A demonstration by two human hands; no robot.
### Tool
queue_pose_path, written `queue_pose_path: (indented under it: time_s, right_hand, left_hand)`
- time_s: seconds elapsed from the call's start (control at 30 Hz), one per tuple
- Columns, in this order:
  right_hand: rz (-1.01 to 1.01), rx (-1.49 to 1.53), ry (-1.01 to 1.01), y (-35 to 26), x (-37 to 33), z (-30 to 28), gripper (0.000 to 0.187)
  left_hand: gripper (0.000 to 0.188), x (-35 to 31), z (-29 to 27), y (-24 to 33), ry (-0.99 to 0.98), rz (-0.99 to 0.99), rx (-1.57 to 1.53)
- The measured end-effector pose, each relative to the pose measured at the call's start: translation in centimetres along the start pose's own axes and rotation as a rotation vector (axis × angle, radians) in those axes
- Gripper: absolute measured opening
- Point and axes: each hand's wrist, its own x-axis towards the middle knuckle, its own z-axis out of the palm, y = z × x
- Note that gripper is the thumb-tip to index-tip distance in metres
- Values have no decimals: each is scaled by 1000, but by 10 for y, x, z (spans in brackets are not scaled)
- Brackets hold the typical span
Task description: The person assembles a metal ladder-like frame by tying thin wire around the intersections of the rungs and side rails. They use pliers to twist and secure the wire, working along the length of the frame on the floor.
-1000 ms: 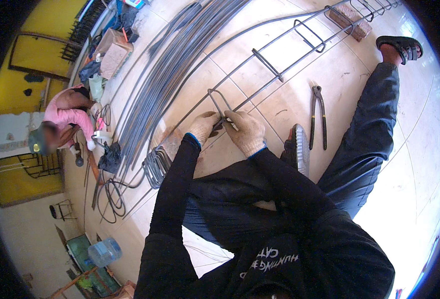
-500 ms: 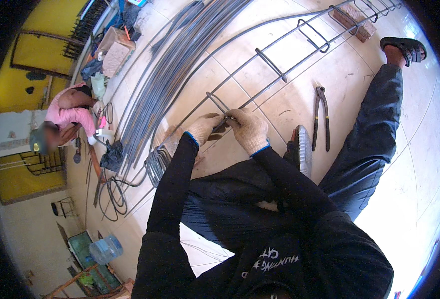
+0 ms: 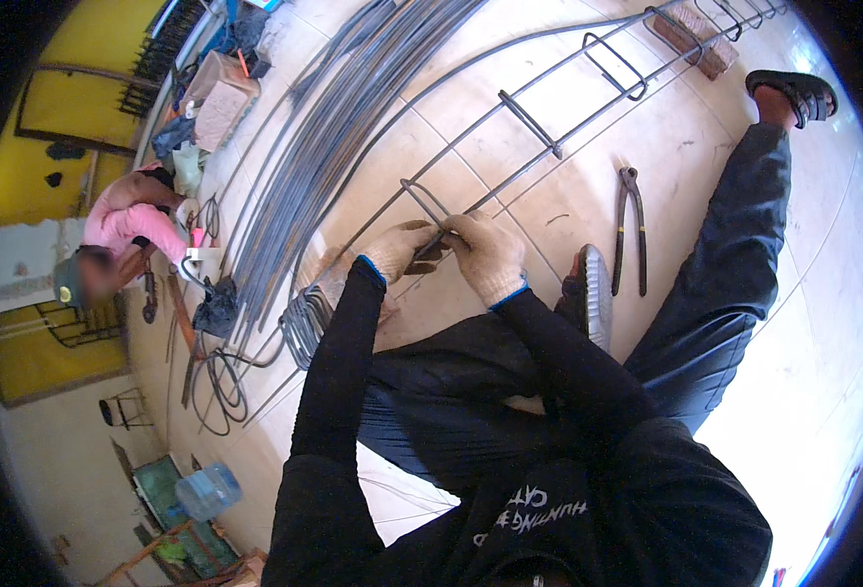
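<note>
Seen from the pair of working hands, the steel rod frame ran away toward two o'clock, two long rods joined by rectangular loops, its far part on a reddish brick. The right hand, in a cream knitted glove, had its fingertips drawn together on the frame, where the near loop met the lower rod; whatever lay pinched inside was hidden. The left hand, gloved alike, sat just beside it at nine o'clock, fingers bent under the same joint, and whether they gripped could not be told. Pincers with yellow-marked handles lay on the tiled floor at three o'clock, their handles spread. A thick bundle of rods stretched past at ten to eleven o'clock, and a stack of bent loops rested at eight, near the left sleeve. At nine o'clock, well apart, a co-worker in pink bent low beside a black plastic bag.
</note>
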Motion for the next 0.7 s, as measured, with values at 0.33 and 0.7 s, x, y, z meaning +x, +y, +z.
queue_pose_path:
  time_s: [0.33, 0.7]
  right_hand:
    - [35, -17, -75, -2, 1, 3, 23]
    - [200, 21, 32, 1, -6, 16, 21]
  left_hand:
    - [35, 2, -2, -2, 10, -10, -24]
    - [31, 34, -9, -3, -76, -124, 27]
